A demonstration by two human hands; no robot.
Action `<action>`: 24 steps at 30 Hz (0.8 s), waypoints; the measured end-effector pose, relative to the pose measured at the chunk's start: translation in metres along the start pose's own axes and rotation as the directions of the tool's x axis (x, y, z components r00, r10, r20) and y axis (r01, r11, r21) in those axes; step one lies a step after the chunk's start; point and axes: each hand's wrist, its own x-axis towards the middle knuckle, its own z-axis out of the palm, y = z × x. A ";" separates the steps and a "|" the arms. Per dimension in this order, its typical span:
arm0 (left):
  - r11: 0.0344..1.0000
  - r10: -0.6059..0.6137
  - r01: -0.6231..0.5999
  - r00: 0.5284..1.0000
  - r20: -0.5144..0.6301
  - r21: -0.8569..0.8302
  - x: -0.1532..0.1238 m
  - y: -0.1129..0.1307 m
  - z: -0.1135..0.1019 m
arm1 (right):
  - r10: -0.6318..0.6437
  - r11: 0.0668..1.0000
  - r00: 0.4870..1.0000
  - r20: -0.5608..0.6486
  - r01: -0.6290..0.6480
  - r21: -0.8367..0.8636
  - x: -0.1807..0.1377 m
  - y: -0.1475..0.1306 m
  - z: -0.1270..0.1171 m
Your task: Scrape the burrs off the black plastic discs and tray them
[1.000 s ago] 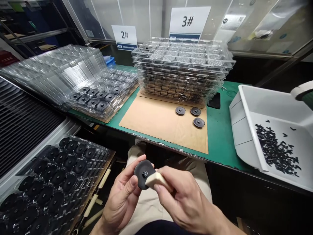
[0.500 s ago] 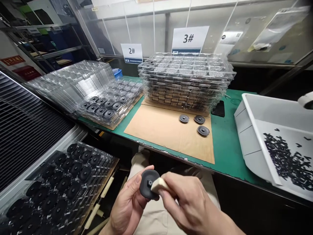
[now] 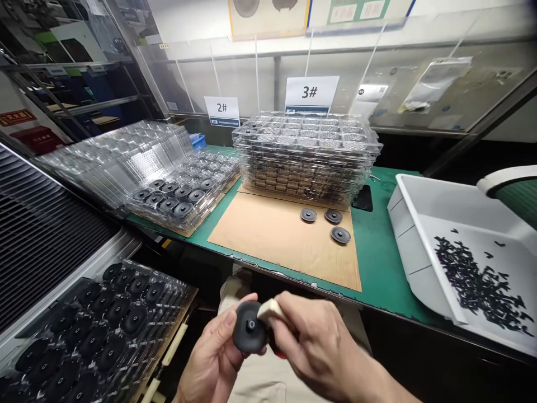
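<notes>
Left hand [image 3: 213,358] closed on a black round disc [image 3: 247,327], fingers behind it and thumb along the near rim. Disc in the air above the lap, just in front of the edge of the desk [image 3: 377,252], with its face turned up and a small central stud [image 3: 250,325] showing. Right hand [image 3: 323,347] closed as well, gripping a pale block [image 3: 271,309] between thumb and fingers; material of block not possible to tell. End of the block against the upper part of the disc face, near the stud. Under the right hand, one small red thing, too hidden for naming.

For good work, as a judgement: firm support from behind the disc, light and even pressure from the block, and special care around the stud.

Farther on the desk, a cardboard sheet [image 3: 268,240] with three black discs [image 3: 333,216] lying apart on it, and beyond them a tall stack of clear trays [image 3: 304,162]. To the near left, a clear tray [image 3: 184,285] with rows of black discs. To the right, a white bin [image 3: 403,196] holding many small black pieces [image 3: 478,280].
</notes>
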 end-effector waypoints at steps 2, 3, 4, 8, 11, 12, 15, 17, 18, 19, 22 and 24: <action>1.000 -0.005 0.004 0.999 0.032 0.023 -0.001 0.002 0.002 | 0.020 1.000 1.000 -0.011 -0.020 0.001 0.002 -0.001 -0.001; 1.000 0.005 -0.005 1.000 0.030 0.014 0.000 0.002 0.003 | 0.011 1.000 1.000 -0.016 -0.011 -0.009 0.002 -0.003 -0.001; 1.000 0.017 -0.017 1.000 0.018 -0.002 0.000 0.003 0.003 | -0.014 1.000 1.000 -0.020 0.013 -0.022 0.001 -0.004 0.000; 0.999 0.027 -0.027 1.000 0.002 -0.028 0.002 0.005 0.004 | -0.084 0.995 0.995 -0.049 0.081 -0.052 0.001 -0.004 0.003; 1.000 0.010 -0.011 0.999 0.048 0.025 -0.001 0.007 0.007 | -0.024 0.999 0.998 -0.057 0.022 -0.031 0.008 -0.001 -0.003; 0.999 0.010 -0.011 0.999 0.053 0.035 -0.002 0.007 0.008 | -0.028 0.999 0.998 -0.064 0.026 -0.032 0.010 0.000 -0.005; 0.999 0.051 -0.052 0.998 0.032 0.014 -0.003 0.010 0.008 | -0.064 0.996 0.995 -0.071 0.060 -0.064 0.012 -0.004 -0.007; 0.994 0.111 -0.111 0.994 0.007 -0.018 -0.002 0.010 0.007 | -0.059 0.996 0.996 -0.063 0.055 -0.072 0.009 -0.009 -0.005; 0.990 0.140 -0.141 0.990 -0.005 -0.029 -0.002 0.010 0.005 | -0.065 0.996 0.996 -0.053 0.062 -0.068 0.006 -0.010 -0.003; 0.987 0.157 -0.158 0.988 -0.008 -0.029 -0.002 0.009 0.004 | -0.073 0.996 0.996 -0.046 0.070 -0.061 0.005 -0.011 -0.002; 0.993 0.113 -0.113 0.993 0.038 0.018 -0.003 0.006 -0.001 | -0.095 0.994 0.994 -0.056 0.091 -0.065 0.004 -0.009 -0.002; 0.997 0.051 -0.056 0.994 0.095 0.046 -0.004 0.005 -0.003 | -0.121 0.988 0.992 -0.048 0.116 -0.097 0.007 -0.004 -0.004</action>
